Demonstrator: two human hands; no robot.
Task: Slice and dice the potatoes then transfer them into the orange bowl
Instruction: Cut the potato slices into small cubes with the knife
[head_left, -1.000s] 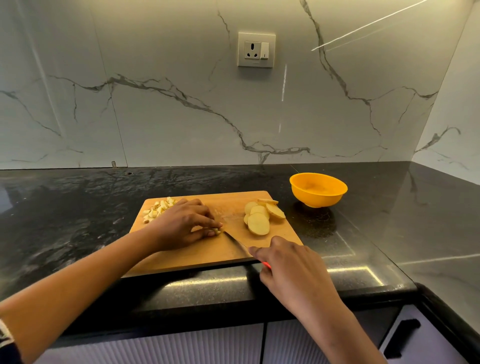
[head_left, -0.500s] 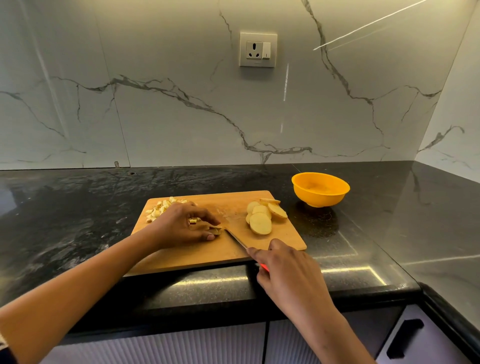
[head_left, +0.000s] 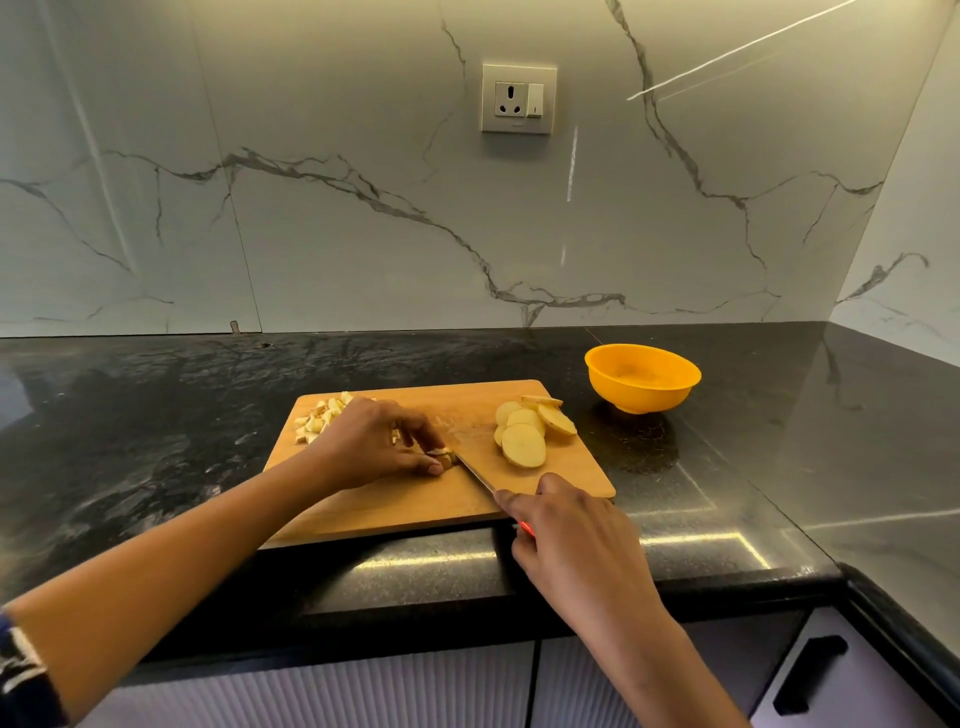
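Head camera looks down on a black stone countertop (head_left: 156, 415) against a white marble wall with grey veins. A wooden cutting board (head_left: 415, 512) lies on the countertop, its near edge close to the counter's front edge.

The person's left hand (head_left: 374, 444) rests on the middle of the board, fingers curled down, pinching a small potato piece (head_left: 445, 454) against the wood. The right hand (head_left: 576, 535) sits at the board's near right corner, fingers wrapped around the handle of a knife (head_left: 475, 470); a sliver of red handle shows under the hand. The blade runs up and to the left from the right hand, and its tip meets the potato piece just beside the left fingertips.

A heap of diced potato (head_left: 317, 418) lies at the board's far left corner, partly hidden behind the left hand. A cluster of round potato slices (head_left: 524, 441), overlapping one another, lies on the right side of the board, near the blade but apart from it.

The orange bowl (head_left: 641, 376) stands upright on the countertop beyond the board's far right corner, near the board but not touching it.

An electrical socket (head_left: 518, 98) with a switch is set in the wall above. Pale ribbed cabinet fronts run below the counter, one with a black handle (head_left: 810, 673) at lower right.
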